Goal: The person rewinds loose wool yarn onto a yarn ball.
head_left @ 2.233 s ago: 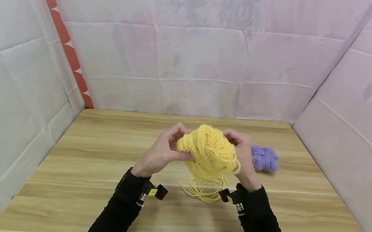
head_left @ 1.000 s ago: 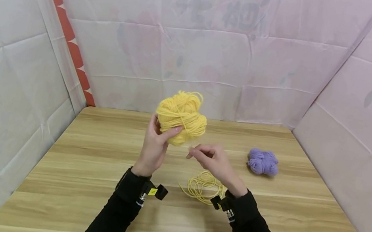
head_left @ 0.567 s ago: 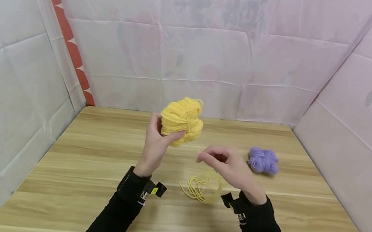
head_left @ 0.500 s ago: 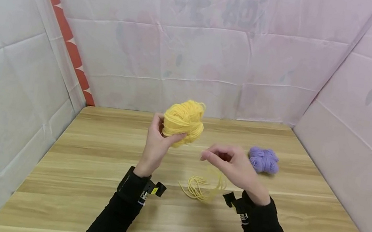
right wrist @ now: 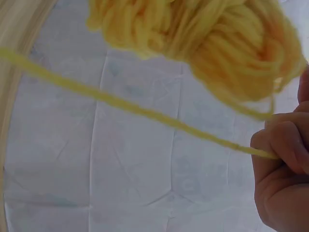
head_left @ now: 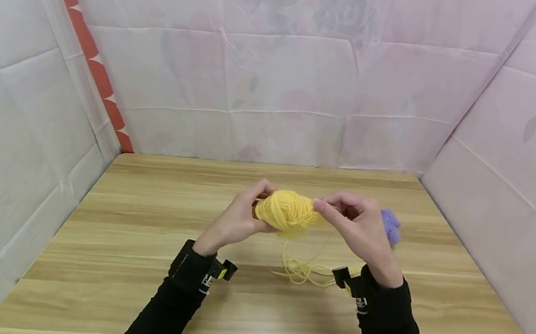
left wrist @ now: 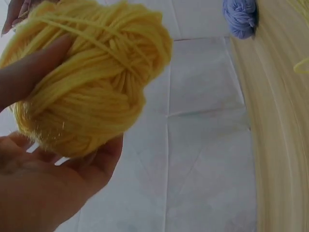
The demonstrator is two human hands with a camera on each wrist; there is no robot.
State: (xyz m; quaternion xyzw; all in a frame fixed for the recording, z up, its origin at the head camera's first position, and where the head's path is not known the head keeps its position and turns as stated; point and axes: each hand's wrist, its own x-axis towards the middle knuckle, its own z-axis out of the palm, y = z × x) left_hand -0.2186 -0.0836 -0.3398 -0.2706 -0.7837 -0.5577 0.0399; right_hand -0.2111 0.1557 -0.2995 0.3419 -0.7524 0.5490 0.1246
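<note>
Above the table, my left hand [head_left: 234, 218] holds a yellow ball of yarn [head_left: 287, 211]. In the left wrist view the thumb lies across the front of the ball [left wrist: 96, 82] and the fingers are under it. My right hand [head_left: 362, 230] is at the ball's right side with fingertips close together. The right wrist view shows those curled fingers [right wrist: 285, 169] pinching a yellow strand [right wrist: 140, 112], which stretches away taut just below the ball. A loose tangle of yellow yarn [head_left: 301, 272] lies on the table beneath the hands.
A purple ball of yarn [head_left: 391, 227] sits on the wooden table [head_left: 129, 262] at the right, partly hidden behind the right hand. White cloth walls [head_left: 278, 134] enclose the table at the back and both sides.
The left hand has lowered the yellow ball and brought it rightward, turning it. The right hand has risen and moved right, drawing a strand; the loose tangle has shifted and spread rightward.
</note>
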